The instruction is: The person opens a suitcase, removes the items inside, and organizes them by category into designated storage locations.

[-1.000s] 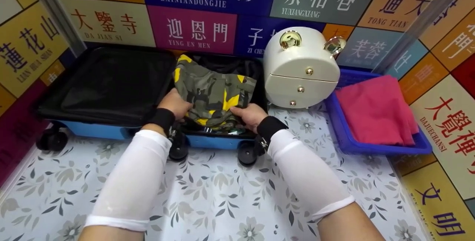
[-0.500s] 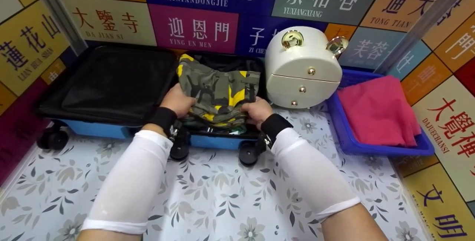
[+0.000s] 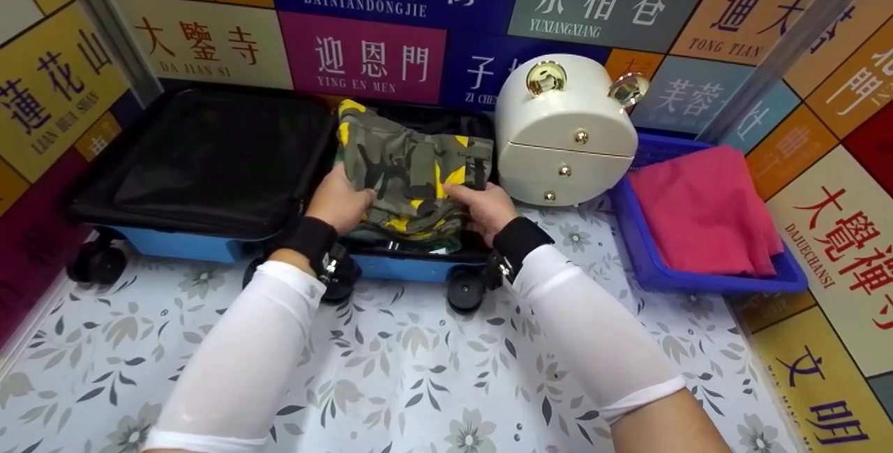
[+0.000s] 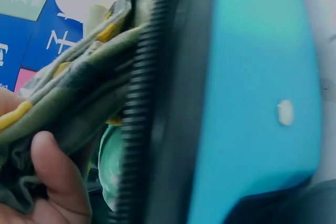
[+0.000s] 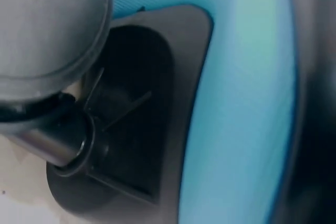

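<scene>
A folded camouflage garment point(image 3: 408, 170), grey-green with yellow patches, lies in the right half of an open blue suitcase point(image 3: 411, 268). My left hand point(image 3: 343, 200) grips its left edge, thumb on top. At the right edge my right hand point(image 3: 492, 210) holds the cloth with the thumb over it; the fingers are mostly hidden. The left wrist view shows the garment's layers point(image 4: 79, 87) bunched in the hand, above a green item point(image 4: 109, 163) inside the case, beside the zipper point(image 4: 139, 98). Only the suitcase's blue shell point(image 5: 236, 108) and a wheel point(image 5: 52, 35) appear in the right wrist view.
The suitcase's other half point(image 3: 216, 160), black on top, lies to the left. Right of the case stands a white drawer box point(image 3: 565, 132) with gold ears. Farther right, a blue basket point(image 3: 645, 268) holds folded pink cloth point(image 3: 701, 212). Patterned walls close in the back and sides.
Both hands have shifted a little to the right, with the garment between them. My right thumb has come to lie over the cloth's right part.
</scene>
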Motion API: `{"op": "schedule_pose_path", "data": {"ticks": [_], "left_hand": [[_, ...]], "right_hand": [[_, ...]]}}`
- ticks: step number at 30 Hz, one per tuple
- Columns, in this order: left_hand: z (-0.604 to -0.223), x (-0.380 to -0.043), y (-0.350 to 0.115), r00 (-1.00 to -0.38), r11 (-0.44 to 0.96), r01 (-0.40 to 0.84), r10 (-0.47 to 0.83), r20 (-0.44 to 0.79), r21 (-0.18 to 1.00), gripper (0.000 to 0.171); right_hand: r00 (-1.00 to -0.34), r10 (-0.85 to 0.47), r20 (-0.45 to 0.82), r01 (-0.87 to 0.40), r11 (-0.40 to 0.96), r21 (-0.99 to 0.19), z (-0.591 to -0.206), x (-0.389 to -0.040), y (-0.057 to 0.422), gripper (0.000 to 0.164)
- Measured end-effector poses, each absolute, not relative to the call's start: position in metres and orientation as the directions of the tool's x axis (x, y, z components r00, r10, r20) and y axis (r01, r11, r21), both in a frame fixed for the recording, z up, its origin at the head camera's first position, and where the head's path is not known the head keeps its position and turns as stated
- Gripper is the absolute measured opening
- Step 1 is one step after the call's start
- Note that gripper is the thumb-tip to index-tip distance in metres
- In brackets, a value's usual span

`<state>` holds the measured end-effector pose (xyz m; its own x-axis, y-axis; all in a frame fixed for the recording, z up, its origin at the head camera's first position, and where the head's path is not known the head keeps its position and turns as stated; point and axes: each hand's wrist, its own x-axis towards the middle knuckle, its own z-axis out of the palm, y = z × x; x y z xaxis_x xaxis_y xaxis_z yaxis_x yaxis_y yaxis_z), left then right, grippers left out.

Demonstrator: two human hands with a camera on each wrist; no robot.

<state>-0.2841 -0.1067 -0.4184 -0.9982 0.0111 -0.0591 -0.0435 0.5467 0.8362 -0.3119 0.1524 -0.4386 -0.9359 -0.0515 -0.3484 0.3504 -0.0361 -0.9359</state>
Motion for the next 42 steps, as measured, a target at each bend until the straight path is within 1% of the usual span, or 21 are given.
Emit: {"op": "schedule_pose_path", "data": {"ticks": [1, 2, 3, 4, 6, 8, 10, 17, 21, 23, 25, 27, 30, 33, 35, 37, 40, 42], "left_hand": [[-0.419, -0.283, -0.106, -0.999, 0.541, -0.033, 0.011, -0.047, 0.840, 0.072], [-0.420, -0.281, -0.105, -0.999, 0.536, -0.019, 0.014, -0.031, 0.844, 0.069], [-0.422, -0.280, -0.104, -1.000, 0.537, -0.007, 0.013, -0.017, 0.843, 0.069], [-0.423, -0.279, -0.103, -1.000, 0.538, 0.000, 0.013, -0.008, 0.843, 0.070], [-0.425, -0.275, -0.101, -1.000, 0.536, 0.023, 0.011, 0.021, 0.844, 0.071], [-0.427, -0.272, -0.100, -0.999, 0.528, 0.041, 0.012, 0.041, 0.848, 0.074], [-0.428, -0.268, -0.099, -0.998, 0.522, 0.054, 0.012, 0.056, 0.851, 0.075], [-0.429, -0.261, -0.093, -0.997, 0.468, 0.067, 0.006, 0.072, 0.881, 0.076], [-0.428, -0.257, -0.090, -0.994, 0.434, 0.102, 0.010, 0.108, 0.895, 0.074], [-0.427, -0.254, -0.088, -0.993, 0.399, 0.115, 0.014, 0.119, 0.910, 0.073], [-0.425, -0.252, -0.085, -0.991, 0.346, 0.135, 0.026, 0.134, 0.928, 0.070], [-0.424, -0.250, -0.081, -0.988, 0.301, 0.155, 0.036, 0.152, 0.941, 0.067], [-0.420, -0.248, -0.074, -0.982, 0.256, 0.191, 0.050, 0.185, 0.948, 0.064], [-0.417, -0.244, -0.066, -0.981, 0.259, 0.195, 0.046, 0.190, 0.946, 0.066], [-0.415, -0.242, -0.060, -0.981, 0.278, 0.196, 0.038, 0.193, 0.940, 0.067], [-0.413, -0.240, -0.055, -0.981, 0.288, 0.195, 0.042, 0.191, 0.938, 0.069], [-0.412, -0.237, -0.047, -0.976, 0.273, 0.219, 0.063, 0.210, 0.937, 0.068], [-0.412, -0.235, -0.042, -0.971, 0.236, 0.236, 0.094, 0.219, 0.943, 0.068]], "right_hand": [[-0.937, -0.036, -0.347, 0.348, -0.033, -0.937, -0.438, -0.311, 0.152, 0.074], [-0.939, -0.020, -0.343, 0.343, -0.034, -0.939, -0.437, -0.310, 0.151, 0.076], [-0.942, -0.002, -0.335, 0.335, -0.033, -0.942, -0.437, -0.309, 0.151, 0.075], [-0.946, 0.019, -0.324, 0.323, -0.027, -0.946, -0.437, -0.308, 0.150, 0.070], [-0.955, 0.063, -0.290, 0.290, -0.014, -0.957, -0.437, -0.307, 0.149, 0.051], [-0.963, 0.097, -0.251, 0.253, 0.000, -0.968, -0.436, -0.306, 0.148, 0.036], [-0.969, 0.123, -0.215, 0.218, 0.011, -0.976, -0.436, -0.305, 0.147, 0.029], [-0.981, 0.108, -0.164, 0.150, -0.127, -0.980, -0.434, -0.299, 0.146, 0.032], [-0.984, 0.157, -0.084, 0.069, -0.100, -0.993, -0.432, -0.296, 0.147, 0.030], [-0.981, 0.186, -0.052, 0.032, -0.110, -0.993, -0.432, -0.295, 0.149, 0.031], [-0.979, 0.200, -0.040, 0.006, -0.172, -0.985, -0.431, -0.294, 0.151, 0.032], [-0.981, 0.187, -0.053, 0.000, -0.272, -0.962, -0.430, -0.292, 0.153, 0.030], [-0.990, 0.117, -0.076, 0.017, -0.442, -0.897, -0.428, -0.289, 0.159, 0.021], [-0.996, 0.027, -0.081, 0.053, -0.547, -0.836, -0.425, -0.283, 0.163, 0.012], [-0.997, -0.016, -0.069, 0.066, -0.565, -0.822, -0.423, -0.279, 0.165, 0.016], [-0.998, -0.019, -0.061, 0.062, -0.532, -0.845, -0.420, -0.276, 0.164, 0.028], [-0.999, 0.041, -0.036, 0.014, -0.448, -0.894, -0.417, -0.272, 0.162, 0.051], [-0.993, 0.114, -0.023, -0.023, -0.389, -0.921, -0.416, -0.271, 0.162, 0.059]]}}
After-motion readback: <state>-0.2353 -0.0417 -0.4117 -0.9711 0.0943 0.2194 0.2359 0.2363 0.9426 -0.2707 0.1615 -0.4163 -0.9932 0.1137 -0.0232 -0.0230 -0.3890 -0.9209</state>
